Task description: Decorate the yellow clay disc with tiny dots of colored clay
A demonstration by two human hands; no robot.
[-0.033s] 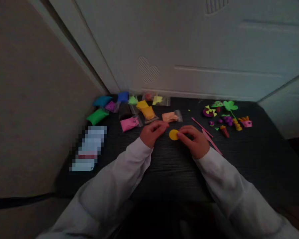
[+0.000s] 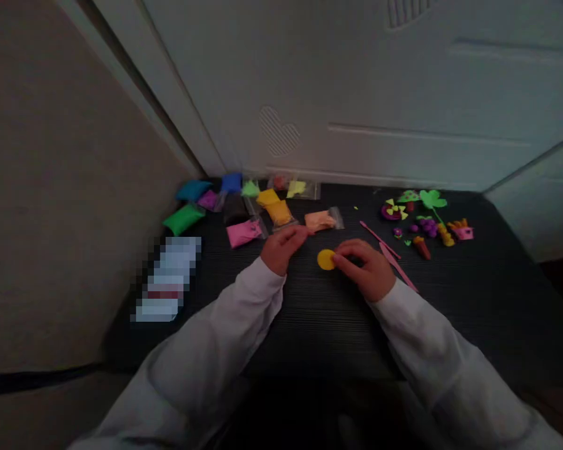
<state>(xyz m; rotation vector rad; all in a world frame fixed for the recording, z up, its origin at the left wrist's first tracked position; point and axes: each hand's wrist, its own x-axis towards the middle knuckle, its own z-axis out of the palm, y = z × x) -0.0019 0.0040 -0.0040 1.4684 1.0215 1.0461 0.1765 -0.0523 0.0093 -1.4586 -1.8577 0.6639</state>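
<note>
Fingers (image 2: 356, 247) of the right hand (image 2: 375, 275) pinch the right edge of a flat yellow disc (image 2: 325, 259) over the dark counter (image 2: 309, 325), with the thumb against its rim. Whether the disc touches the surface below is not clear. Well to its left, the left hand (image 2: 281, 249) is narrow, thumb close to its extended fingers; whether anything sits between them cannot be told. Its fingertips reach close to the lower left of a peach packet (image 2: 319, 220), and contact is uncertain. Light sleeves (image 2: 234, 306) cover both forearms.

Behind and left of the left hand lie a pink packet (image 2: 244, 233), a black packet (image 2: 235, 209), two orange-yellow packets (image 2: 281, 213) and, farther back, a blue packet (image 2: 231, 182), a light green packet (image 2: 251, 189), a red packet (image 2: 280, 182) and a pale yellow packet (image 2: 296, 189). Teal (image 2: 193, 190), purple (image 2: 209, 200) and green (image 2: 184, 219) packets lie at the far left, behind a pixelated phone-like device (image 2: 169, 281).

Beyond the right hand, a thin pink stick (image 2: 380, 239) and a pink knife-shaped tool (image 2: 398, 267) lie aslant. Right of them are small shaped pieces: a purple dish (image 2: 392, 210) bearing yellow bits, a green clover shape (image 2: 433, 200), a purple grape-like cluster (image 2: 428, 227), a brown cone (image 2: 422, 247) and a pink container (image 2: 463, 232) with orange-yellow sticks. A white panel (image 2: 356, 94) rises behind everything.
</note>
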